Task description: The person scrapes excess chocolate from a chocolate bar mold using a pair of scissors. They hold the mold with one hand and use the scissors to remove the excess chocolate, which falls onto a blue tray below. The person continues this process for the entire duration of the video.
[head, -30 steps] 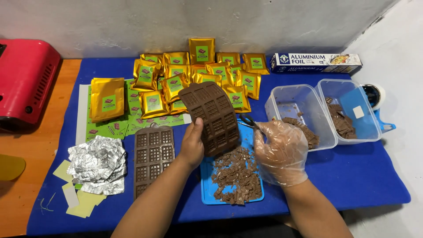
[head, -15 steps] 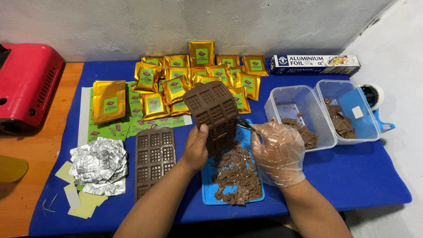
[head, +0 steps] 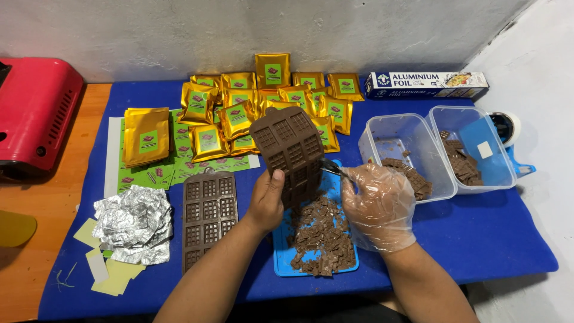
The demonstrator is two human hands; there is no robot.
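Note:
My left hand (head: 266, 200) grips the lower edge of a brown silicone chocolate mould (head: 288, 149) and holds it nearly upright over a blue tray (head: 283, 261). The tray is heaped with broken chocolate pieces (head: 320, 236). My right hand (head: 378, 206), in a clear plastic glove, is closed on a thin metal tool (head: 330, 168) whose tip touches the mould's right edge. A second brown mould (head: 208, 215) lies flat on the blue cloth just left of my left forearm.
Gold foil pouches (head: 239, 113) crowd the back of the blue cloth (head: 478, 239). Two clear tubs (head: 412, 152) (head: 472, 146) with chocolate scraps stand right. A foil box (head: 426, 85), crumpled foil (head: 133, 224), a tape dispenser (head: 507, 128) and a red machine (head: 36, 113) are around.
The mould has been tipped up from a slant to almost upright and shifted slightly left. My gloved hand has stayed at its right edge with the tool.

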